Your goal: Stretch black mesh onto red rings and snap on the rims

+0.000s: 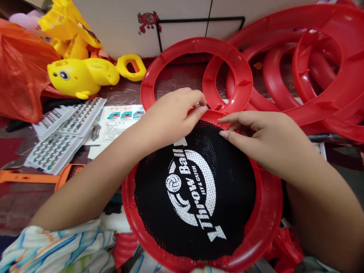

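A red plastic ring (267, 212) with a black mesh net (159, 204) stretched over it lies in front of me; the net bears white "Throw Ball" lettering. My left hand (173, 113) pinches the net's far edge against the ring rim, fingers closed. My right hand (256, 132) rests beside it on the same far edge, index finger pressing the mesh and thumb pinching the rim. Both forearms cross over the ring's sides.
Several empty red rings (244, 76) are piled behind and to the right. Yellow plastic toys (82, 76), an orange bag (19, 72), trays of button batteries (54, 148) and printed sheets (119, 121) lie at left. A white wall stands behind.
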`<state>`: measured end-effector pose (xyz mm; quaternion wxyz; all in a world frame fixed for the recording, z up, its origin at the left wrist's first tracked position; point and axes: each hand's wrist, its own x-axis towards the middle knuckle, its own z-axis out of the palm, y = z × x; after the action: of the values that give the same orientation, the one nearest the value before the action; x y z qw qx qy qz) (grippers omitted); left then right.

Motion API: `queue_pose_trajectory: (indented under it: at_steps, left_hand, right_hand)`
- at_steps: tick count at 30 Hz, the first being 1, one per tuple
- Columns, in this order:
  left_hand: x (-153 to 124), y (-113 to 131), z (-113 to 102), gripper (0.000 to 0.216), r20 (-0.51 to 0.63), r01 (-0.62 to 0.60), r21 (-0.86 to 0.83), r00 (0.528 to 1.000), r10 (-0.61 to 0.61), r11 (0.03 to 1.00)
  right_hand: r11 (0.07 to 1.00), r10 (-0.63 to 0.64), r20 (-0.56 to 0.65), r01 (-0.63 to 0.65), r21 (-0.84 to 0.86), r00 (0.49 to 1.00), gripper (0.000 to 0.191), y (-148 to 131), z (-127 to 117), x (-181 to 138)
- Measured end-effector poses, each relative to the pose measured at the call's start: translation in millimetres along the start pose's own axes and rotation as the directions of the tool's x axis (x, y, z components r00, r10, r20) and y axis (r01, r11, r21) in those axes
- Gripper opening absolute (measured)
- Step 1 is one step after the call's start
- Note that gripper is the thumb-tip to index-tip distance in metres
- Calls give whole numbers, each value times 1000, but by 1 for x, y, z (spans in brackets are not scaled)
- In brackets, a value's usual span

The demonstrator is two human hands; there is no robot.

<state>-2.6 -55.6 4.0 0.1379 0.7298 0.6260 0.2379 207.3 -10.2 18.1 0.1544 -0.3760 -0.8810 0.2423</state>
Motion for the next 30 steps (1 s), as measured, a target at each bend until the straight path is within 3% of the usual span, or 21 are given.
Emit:
queue_pose_trajectory:
  at_steps: [3, 7, 12, 22, 30]
  left_hand:
    - [2, -1, 5, 15, 64, -137, -101, 988, 144, 985]
    - [2, -6, 8, 10, 79, -59, -208, 994, 77, 976]
    - [1, -5, 15, 9, 12, -69, -159, 997, 72, 985]
    - [-1, 0, 28, 16, -62, -14, -46, 998, 11, 999]
    - [1, 0, 21, 13, -47, 32, -18, 998, -33, 999]
  right_hand:
    - [1000, -6, -30, 6, 15, 1000, 18, -3, 2, 0]
    - [995, -82, -62, 79, -53, 995, 22, -7, 3, 1]
    - [937, -267, -19, 255, -237, 964, 32, -4, 4, 2]
    - [878, -312, -14, 283, -386, 950, 34, 3, 9, 2]
    - [867, -185, 94, 207, -454, 978, 31, -5, 5, 0]
